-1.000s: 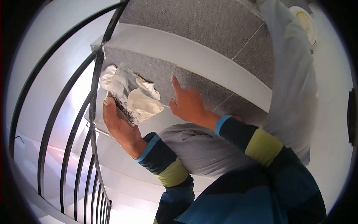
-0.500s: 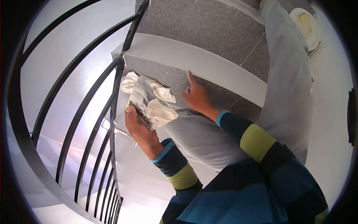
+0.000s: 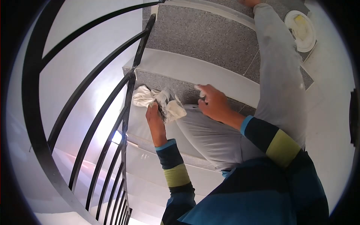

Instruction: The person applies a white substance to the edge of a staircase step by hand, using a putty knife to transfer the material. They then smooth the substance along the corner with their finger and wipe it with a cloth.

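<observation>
My left hand (image 3: 155,122) is closed on a clear plastic sheet (image 3: 174,109), thumb on top, along an edge with dark specks. The sheet looks bent, with whitish smears on it. Behind it a crumpled cream-white cloth (image 3: 142,96) lies on the grey stair tread, partly hidden by the sheet and hand. To the right, my right hand (image 3: 216,104) hovers over the step near my knee. Its fingers are half bent and apart, with white residue on the fingertips, and nothing shows in its grasp.
A black metal railing (image 3: 98,69) runs along the left, beside a drop to lower stairs. Grey speckled steps (image 3: 202,33) with white risers (image 3: 195,62) rise ahead. At upper right sits a white oval dish (image 3: 309,45) holding something yellow. My grey-trousered leg (image 3: 279,75) stretches beside it.
My left hand and the plastic sheet have shifted, and the sheet appears more folded or turned. My right index finger, stretched out before, is now bent. The whole view has shifted slightly.
</observation>
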Demonstrator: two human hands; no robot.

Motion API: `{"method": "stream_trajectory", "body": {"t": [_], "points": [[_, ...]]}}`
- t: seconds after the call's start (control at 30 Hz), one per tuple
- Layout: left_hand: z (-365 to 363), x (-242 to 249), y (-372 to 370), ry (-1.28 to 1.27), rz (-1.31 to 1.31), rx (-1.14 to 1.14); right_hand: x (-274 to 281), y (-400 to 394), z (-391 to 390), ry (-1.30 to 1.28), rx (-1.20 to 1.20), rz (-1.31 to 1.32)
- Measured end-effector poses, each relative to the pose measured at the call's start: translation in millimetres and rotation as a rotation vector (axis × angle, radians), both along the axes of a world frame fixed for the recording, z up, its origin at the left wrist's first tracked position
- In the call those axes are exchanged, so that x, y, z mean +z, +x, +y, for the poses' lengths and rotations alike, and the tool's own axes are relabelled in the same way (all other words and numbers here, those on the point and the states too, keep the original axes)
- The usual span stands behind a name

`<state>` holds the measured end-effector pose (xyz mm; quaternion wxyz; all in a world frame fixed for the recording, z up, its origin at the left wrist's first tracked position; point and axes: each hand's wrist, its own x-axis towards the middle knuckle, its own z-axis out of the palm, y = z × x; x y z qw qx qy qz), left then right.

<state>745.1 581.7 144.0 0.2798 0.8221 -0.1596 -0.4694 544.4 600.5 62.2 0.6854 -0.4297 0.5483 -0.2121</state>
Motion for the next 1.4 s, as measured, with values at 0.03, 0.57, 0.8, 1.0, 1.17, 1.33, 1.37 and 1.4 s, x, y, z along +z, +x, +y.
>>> {"method": "stream_trajectory", "body": {"t": [0.03, 0.57, 0.8, 1.0, 1.17, 1.33, 1.37, 1.4], "points": [[3, -1, 2, -0.003, -0.002, -0.066, -2, -3, 10, -0.006, 0.003, 0.013], [16, -35, -5, -0.142, 0.022, 0.084, -47, 13, 51, -0.168, -0.159, 0.511], [18, -34, -8, -0.129, 0.059, 0.151, -43, 9, 54, -0.151, -0.062, 0.544], [21, -39, -7, -0.136, 0.015, 0.150, -46, 10, 54, -0.161, -0.074, 0.522], [24, -40, -5, -0.159, 0.075, 0.199, -46, 11, 49, -0.211, -0.106, 0.584], [37, -51, 9, -0.139, 0.091, 0.061, -37, -11, -2, 0.121, -0.367, 0.388], [40, -53, 12, -0.104, 0.079, 0.002, -39, -18, -11, 0.069, -0.407, 0.368], [42, -57, 11, -0.088, 0.088, 0.006, -38, -24, -17, 0.015, -0.448, 0.348]]}}
